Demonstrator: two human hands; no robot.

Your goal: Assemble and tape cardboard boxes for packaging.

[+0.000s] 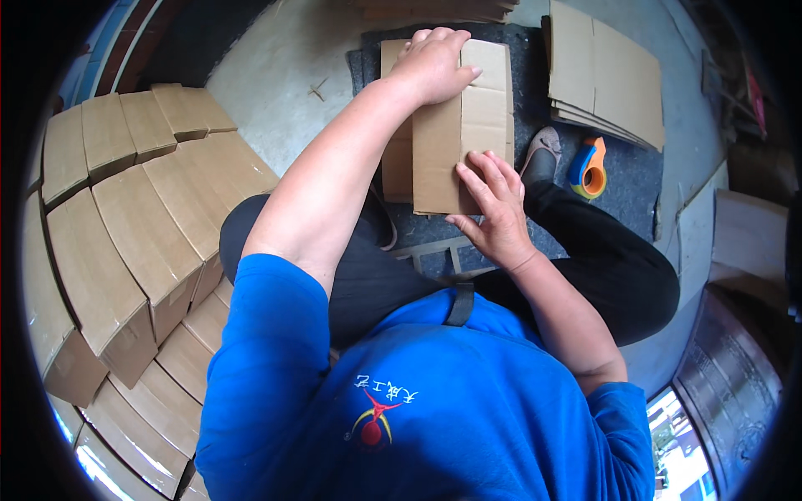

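A flat brown cardboard box blank (458,134) lies on a dark mat (635,171) in front of me, partly folded. My left hand (434,63) presses palm-down on its far end. My right hand (494,204) rests on its near edge, fingers spread over the fold. Both hands touch the cardboard. I sit with legs in black trousers around the mat, wearing a blue shirt.
Several assembled brown boxes (138,225) are stacked at my left. A pile of flat cardboard blanks (606,75) lies at the far right. An orange and blue tape dispenser (589,167) sits on the mat beside my shoe (541,154).
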